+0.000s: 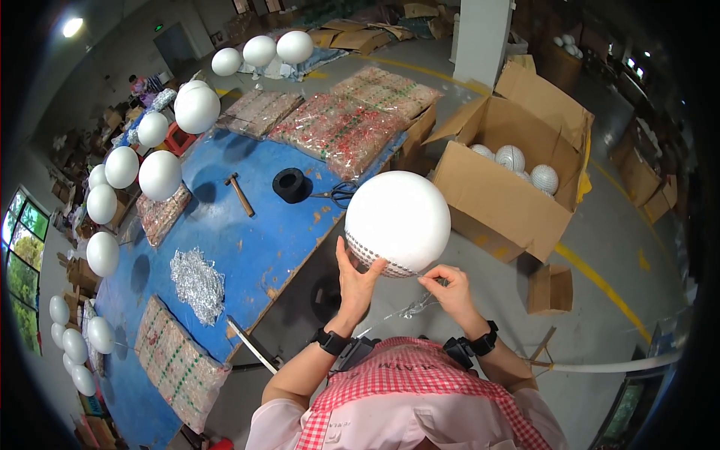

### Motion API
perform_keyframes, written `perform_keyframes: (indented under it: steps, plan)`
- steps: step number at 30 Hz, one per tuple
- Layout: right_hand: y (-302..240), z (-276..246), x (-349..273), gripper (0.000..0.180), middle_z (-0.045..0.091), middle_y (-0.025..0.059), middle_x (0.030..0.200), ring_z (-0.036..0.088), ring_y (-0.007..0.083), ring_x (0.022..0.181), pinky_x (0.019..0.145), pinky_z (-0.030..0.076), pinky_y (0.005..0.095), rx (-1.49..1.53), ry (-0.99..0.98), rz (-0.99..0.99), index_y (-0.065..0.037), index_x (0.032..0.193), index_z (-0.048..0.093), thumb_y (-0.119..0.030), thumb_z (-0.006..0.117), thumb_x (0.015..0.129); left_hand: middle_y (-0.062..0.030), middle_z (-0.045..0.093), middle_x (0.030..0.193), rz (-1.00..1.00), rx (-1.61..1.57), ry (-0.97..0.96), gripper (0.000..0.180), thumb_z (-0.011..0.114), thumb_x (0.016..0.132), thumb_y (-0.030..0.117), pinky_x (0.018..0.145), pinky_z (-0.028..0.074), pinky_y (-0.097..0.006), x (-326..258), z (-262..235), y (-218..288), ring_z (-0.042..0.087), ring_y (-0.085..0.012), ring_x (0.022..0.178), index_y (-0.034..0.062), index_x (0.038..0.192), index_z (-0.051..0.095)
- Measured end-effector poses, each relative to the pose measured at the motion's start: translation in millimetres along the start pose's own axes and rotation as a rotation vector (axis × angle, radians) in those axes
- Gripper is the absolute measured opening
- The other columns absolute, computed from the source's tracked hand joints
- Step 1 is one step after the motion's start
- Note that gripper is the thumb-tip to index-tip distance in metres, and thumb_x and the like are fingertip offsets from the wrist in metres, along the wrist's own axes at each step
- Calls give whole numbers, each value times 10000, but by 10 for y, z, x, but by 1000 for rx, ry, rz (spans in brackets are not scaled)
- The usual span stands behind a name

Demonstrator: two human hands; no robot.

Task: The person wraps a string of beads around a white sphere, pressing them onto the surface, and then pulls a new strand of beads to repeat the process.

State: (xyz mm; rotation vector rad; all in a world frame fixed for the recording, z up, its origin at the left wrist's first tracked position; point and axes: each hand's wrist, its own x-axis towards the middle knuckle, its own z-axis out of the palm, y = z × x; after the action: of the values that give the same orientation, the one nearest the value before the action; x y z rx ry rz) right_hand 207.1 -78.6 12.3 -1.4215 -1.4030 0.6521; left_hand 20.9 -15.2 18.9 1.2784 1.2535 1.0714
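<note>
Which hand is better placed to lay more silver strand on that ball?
Probably the right hand: it pinches the silver strand at the white ball's lower edge, while the left hand is spread against the ball.

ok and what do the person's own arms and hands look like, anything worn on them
The left hand and right hand are both gloveless. Each wrist wears a black strap, the left strap and the right strap, with dark, boxy parts. The forearms are bare, and the short sleeves are pale pink. No cables are clearly visible on either arm.
</note>
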Motion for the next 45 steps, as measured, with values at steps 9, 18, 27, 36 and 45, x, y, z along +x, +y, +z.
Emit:
perform_keyframes:
  steps: [9, 18, 27, 36, 45]
  plan:
    - [-117, 196, 25, 263, 604, 78, 558, 571, 204, 483, 491, 431, 318, -133, 50, 122, -32, 654, 632, -252, 757, 729, -259, 318, 1392, -26, -210, -64, 823, 625, 873, 228, 1019, 362, -381, 34, -40, -46, 379, -330, 1282, -6, 1432, 69]
    - [-151, 203, 31, 198, 613, 59, 612, 555, 117, 539, 529, 427, 275, -135, 21, 98, -2, 694, 633, -160, 715, 781, -304, 228, 1416, 205, 226, -115, 1136, 753, 739, 330, 1062, 301, -376, 75, -22, -219, 300, -377, 1316, -91, 1416, -56]
    - [46, -60, -122, 152, 663, 53, 756, 649, 204, 704, 676, 482, 281, 321, -450, 346, -24, 863, 645, -134, 707, 779, -296, 240, 1425, 136, 260, -49, 1131, 764, 725, 238, 1048, 327, -344, 53, 2, -130, 356, -315, 1293, -109, 1409, -67]
    - [186, -84, -240, 243, 654, 79, 700, 628, 132, 677, 629, 484, 283, -595, -508, 332, 17, 813, 615, -170, 507, 926, -285, 251, 1417, 67, 63, -82, 1144, 750, 752, 342, 1043, 335, -354, 106, -28, -222, 357, -325, 1288, -90, 1415, -76]
    - [-133, -425, -302, 221, 634, 55, 727, 543, 71, 606, 567, 428, 207, 681, -239, 340, 27, 960, 624, -147, 488, 947, -284, 301, 1411, 18, -23, -66, 1038, 701, 809, 318, 1022, 362, -334, 93, -51, -170, 411, -306, 1259, -95, 1420, -29]
